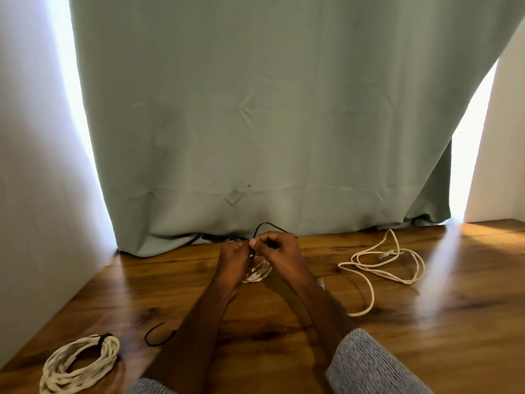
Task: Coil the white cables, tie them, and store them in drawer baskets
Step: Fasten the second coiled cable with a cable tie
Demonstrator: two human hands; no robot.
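Head: ropy white coil (pixel 257 273), perhaps half-tied.

We stretch both forearms forward, and they draw together until our hands meet at the middle. Our left hand (pixel 237 258) is curled into a loose fist with the knuckles turned up. Our right hand (pixel 277 248) sits just beside it, touching it, its fingers bent and its thumb pressed against the forefinger in a pinch. Both wrists are bent slightly, the hands raised a little above the forearms. Grey knitted sleeves (pixel 369 365) cover our arms near the elbows, leaving the forearms bare.
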